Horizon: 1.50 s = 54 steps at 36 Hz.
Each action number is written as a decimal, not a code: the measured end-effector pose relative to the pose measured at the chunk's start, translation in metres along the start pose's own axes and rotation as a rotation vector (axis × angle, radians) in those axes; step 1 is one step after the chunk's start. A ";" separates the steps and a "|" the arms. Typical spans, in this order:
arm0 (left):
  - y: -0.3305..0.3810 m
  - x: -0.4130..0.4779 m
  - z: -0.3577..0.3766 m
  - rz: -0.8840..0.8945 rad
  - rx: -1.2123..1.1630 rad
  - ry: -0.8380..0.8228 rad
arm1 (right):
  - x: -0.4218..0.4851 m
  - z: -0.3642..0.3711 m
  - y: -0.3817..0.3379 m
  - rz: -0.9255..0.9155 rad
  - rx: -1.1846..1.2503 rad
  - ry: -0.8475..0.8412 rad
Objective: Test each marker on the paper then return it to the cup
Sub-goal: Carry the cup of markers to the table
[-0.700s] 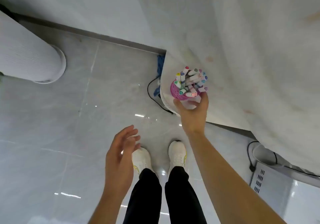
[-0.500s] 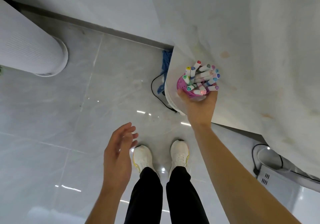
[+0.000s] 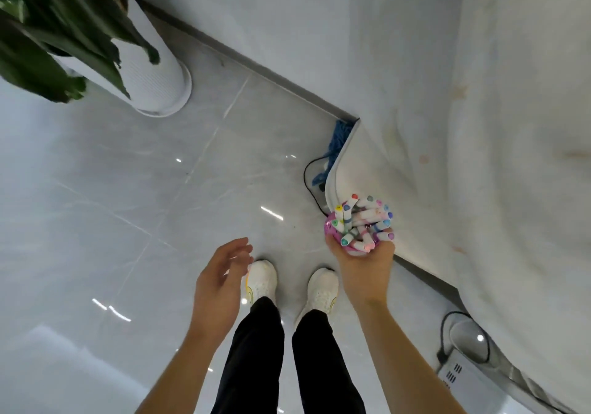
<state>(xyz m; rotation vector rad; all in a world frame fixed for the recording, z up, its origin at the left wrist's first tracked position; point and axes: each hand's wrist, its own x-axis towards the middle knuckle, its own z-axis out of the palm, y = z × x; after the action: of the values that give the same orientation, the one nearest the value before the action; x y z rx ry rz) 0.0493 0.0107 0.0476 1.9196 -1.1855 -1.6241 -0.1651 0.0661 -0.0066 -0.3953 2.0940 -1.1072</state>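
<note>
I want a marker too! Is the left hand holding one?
No, the left hand is empty, fingers loose; the markers sit in the cup the right hand grips.

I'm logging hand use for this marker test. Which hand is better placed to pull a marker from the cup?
Left, probably. The left hand is open and empty, while the right hand grips the pink cup holding the markers.

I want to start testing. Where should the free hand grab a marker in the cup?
Pinch a marker by its capped end above the cup rim, from above, with the left hand; the right hand wraps the cup, leaving only the tops free.
</note>
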 end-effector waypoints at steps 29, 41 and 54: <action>0.005 -0.264 -0.239 -0.133 -0.585 0.680 | -0.256 0.069 -0.229 -0.529 -0.341 -0.824; -0.065 -0.308 -0.325 -0.205 -0.719 0.875 | -0.367 0.168 -0.244 -0.630 -0.348 -1.109; -0.098 -0.291 -0.411 -0.291 -0.937 1.053 | -0.422 0.289 -0.242 -0.683 -0.511 -1.230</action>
<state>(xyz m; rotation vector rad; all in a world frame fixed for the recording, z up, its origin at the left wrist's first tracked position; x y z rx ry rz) 0.4717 0.1960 0.2730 1.8134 0.2562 -0.7295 0.3196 -0.0084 0.2754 -1.6313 1.0547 -0.3616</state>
